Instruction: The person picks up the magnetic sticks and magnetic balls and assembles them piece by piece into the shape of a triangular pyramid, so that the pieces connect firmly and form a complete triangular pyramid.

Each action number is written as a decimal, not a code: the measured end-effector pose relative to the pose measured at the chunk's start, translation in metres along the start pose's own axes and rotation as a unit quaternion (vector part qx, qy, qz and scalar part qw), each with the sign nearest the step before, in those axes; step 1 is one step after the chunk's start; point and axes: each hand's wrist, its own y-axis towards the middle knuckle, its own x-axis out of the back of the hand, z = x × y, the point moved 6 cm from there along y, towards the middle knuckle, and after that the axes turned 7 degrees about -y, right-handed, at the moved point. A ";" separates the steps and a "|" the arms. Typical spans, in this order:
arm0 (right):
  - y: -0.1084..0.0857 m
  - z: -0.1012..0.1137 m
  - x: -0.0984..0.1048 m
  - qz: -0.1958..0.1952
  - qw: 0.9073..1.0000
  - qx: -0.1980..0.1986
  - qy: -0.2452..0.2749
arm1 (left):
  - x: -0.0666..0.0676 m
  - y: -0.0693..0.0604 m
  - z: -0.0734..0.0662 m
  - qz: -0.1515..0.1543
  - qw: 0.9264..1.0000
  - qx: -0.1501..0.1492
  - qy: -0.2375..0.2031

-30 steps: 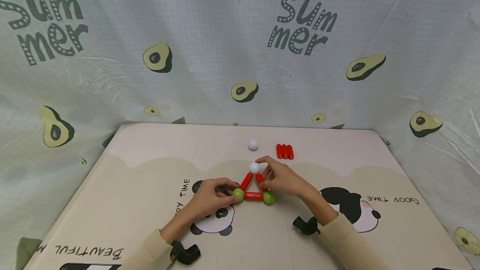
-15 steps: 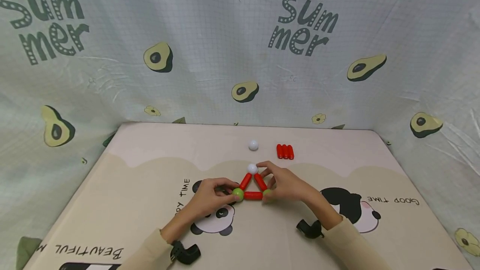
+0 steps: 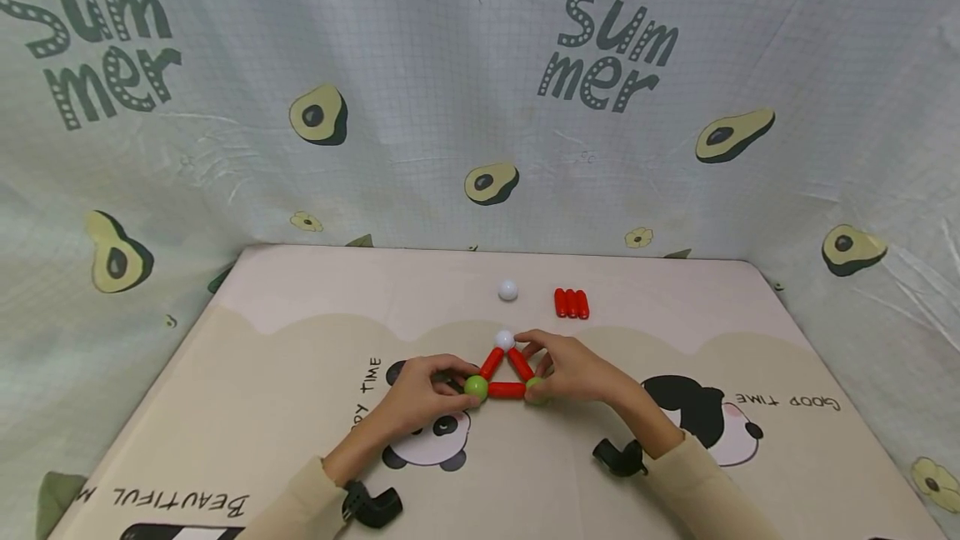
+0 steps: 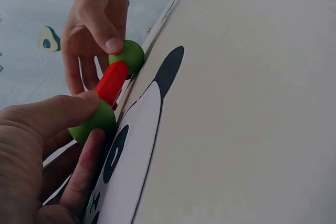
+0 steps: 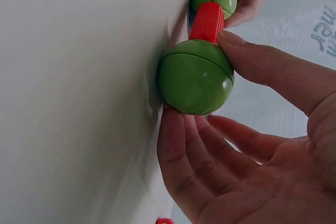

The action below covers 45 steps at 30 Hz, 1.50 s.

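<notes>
L hand (image 3: 429, 394): pinching L green ball (image 3: 476, 387); R hand (image 3: 573, 369): holding R green ball (image 5: 197, 77) btwn thumb & fingers; red base rod (image 3: 507, 391) spans the two, long axis L–R. Red side rods (image 3: 521, 364) (2 pcs.) slope to white apex ball (image 3: 505, 341), far side, nearer R hand; beyond, loose white ball (image 3: 507, 290), w/ three loose red rods (image 3: 572, 303) to its R. Head cam: R green ball mostly hidden; R wrist cam: ball nearly whole, thumb by rod end, no white ball visible.
</notes>
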 end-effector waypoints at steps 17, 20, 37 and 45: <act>0.000 -0.005 0.010 0.017 0.999 -0.029 0.036 | -0.001 0.000 0.001 -0.002 1.000 0.002 0.018; 0.000 -0.009 0.024 -0.008 0.999 -0.038 0.036 | -0.001 0.000 0.001 -0.003 1.000 0.004 0.024; 0.001 -0.058 0.102 -0.138 0.982 -0.131 -0.012 | -0.002 0.000 0.003 0.003 1.000 0.006 0.017; 0.008 -0.085 0.105 -0.152 0.972 -0.176 -0.022 | -0.002 0.001 0.003 0.005 1.000 0.000 0.012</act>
